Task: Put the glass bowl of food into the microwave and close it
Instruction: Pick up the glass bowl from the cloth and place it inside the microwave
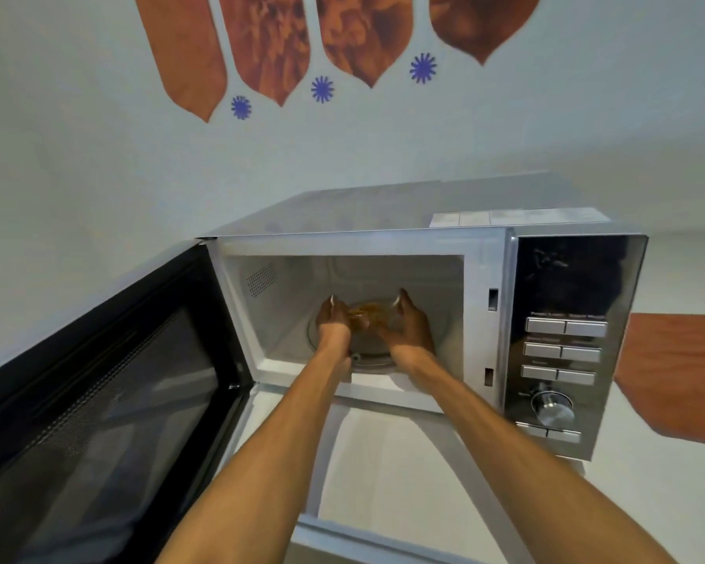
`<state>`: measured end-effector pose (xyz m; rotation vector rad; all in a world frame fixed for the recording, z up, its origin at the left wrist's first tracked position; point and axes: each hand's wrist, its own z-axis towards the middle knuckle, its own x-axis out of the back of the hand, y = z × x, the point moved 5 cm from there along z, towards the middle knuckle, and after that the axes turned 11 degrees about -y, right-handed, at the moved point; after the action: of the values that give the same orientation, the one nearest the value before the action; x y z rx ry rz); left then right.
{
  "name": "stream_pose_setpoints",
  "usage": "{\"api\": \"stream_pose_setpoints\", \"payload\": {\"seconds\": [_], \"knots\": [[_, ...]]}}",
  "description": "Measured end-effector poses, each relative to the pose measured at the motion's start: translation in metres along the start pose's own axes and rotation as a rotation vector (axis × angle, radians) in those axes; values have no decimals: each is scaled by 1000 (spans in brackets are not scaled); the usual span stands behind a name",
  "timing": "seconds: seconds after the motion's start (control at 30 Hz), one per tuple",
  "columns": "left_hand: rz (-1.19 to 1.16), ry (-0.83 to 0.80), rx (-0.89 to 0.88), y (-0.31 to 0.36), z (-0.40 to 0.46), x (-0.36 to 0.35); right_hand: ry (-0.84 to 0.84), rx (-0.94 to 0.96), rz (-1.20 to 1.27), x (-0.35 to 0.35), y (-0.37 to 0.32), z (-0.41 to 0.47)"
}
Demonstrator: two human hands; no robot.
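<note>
your left hand [331, 319] and right hand [411, 325] reach deep inside the microwave [383, 246], fingers wrapped on opposite sides of the glass bowl [369, 315], so the food stays level. the bowl sits over the turntable [369, 354]; whether it rests there yet, you cannot tell. the door [98, 384] stands swung wide to your left, leaving room for both arms.

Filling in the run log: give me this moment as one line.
stage: placing | left hand and right hand: on glass bowl | bowl: inside microwave, over turntable | door: open
</note>
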<state>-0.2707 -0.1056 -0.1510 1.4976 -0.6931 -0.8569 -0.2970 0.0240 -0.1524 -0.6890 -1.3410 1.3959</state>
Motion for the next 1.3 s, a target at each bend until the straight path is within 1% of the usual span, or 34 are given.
{"api": "stream_pose_setpoints", "payload": {"seconds": [0.13, 0.33, 0.43, 0.77, 0.87, 0.93, 1.03, 1.1, 1.2, 1.3], "knots": [[33, -17, 53, -1, 12, -1, -40, -25, -157, -9, 6, 10], [47, -26, 83, -6, 19, 2, -89, -52, -257, -11, 7, 14], [23, -35, 104, -9, 20, 3, -130, -80, -263, -12, 11, 18], [19, -73, 96, -9, 22, 1, -135, -99, -304, -11, 9, 23], [44, -108, 93, -3, 14, 3, -163, -94, -281, -12, 6, 17], [83, -91, 68, 1, 10, 8, -147, -48, -260, -11, 0, 10], [-17, -42, 71, 2, -6, 13, -157, -27, -307, -9, -5, -4], [-38, -4, 58, 4, -23, 16, -186, 2, -399, -11, -10, -18], [47, 39, 7, 12, -54, 17, -185, 65, -460, -11, -25, -40], [110, 51, -51, 25, -91, 23, -134, 65, -485, -8, -46, -69]]}}
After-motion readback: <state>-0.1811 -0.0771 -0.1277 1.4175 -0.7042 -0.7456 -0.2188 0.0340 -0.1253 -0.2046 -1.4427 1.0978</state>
